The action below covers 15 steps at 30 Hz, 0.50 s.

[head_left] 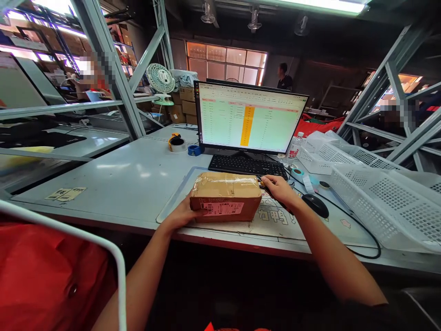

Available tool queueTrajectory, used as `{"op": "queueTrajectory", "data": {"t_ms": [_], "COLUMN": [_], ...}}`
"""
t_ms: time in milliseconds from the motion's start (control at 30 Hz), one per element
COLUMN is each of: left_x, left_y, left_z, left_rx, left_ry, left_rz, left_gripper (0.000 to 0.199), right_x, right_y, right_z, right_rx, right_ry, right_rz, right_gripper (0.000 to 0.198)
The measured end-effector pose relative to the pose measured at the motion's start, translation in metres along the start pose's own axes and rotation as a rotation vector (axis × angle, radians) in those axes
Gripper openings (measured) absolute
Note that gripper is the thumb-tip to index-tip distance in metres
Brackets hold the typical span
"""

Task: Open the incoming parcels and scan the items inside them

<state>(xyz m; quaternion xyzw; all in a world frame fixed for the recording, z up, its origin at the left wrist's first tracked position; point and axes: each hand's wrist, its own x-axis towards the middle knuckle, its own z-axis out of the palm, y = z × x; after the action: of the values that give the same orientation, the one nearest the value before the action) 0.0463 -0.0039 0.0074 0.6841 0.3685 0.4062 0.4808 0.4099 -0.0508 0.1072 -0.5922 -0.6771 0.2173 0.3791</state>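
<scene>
A taped cardboard box (pixel 225 189) sits on the worktop (pixel 138 179), just below centre toward six o'clock. The left hand (pixel 184 214) grips its nine o'clock end; the right hand (pixel 277 188), at its three o'clock, is curled around a partly hidden tool (pixel 262 183). A monitor (pixel 220 122) stands at twelve o'clock.

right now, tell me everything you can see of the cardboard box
The cardboard box is brown, oblong and looks closed, with shiny clear tape across its top. A printed label, reddish in this light, is on the side facing the person. It lies on the desk mat, near the desk's front edge, before the keyboard. The left hand grips its left end; the right hand, holding a dark tool, is at its right end, contact unclear.
</scene>
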Motion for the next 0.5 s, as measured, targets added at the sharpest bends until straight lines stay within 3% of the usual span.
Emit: {"op": "queueTrajectory", "data": {"t_ms": [267,500], "left_x": [0.0,0.006], "left_y": [0.002,-0.001], "left_z": [0.0,0.011], "left_rx": [0.124,-0.013], "left_ry": [0.031,0.098], "left_rz": [0.017,-0.015], "left_gripper": [0.09,0.095], "right_x": [-0.033,-0.061], "right_y": [-0.006,-0.023], "right_z": [0.004,0.001], "right_rx": [0.1,0.142], "right_ry": [0.008,-0.067], "right_rz": [0.012,0.024], "right_gripper": [0.053,0.059]}}
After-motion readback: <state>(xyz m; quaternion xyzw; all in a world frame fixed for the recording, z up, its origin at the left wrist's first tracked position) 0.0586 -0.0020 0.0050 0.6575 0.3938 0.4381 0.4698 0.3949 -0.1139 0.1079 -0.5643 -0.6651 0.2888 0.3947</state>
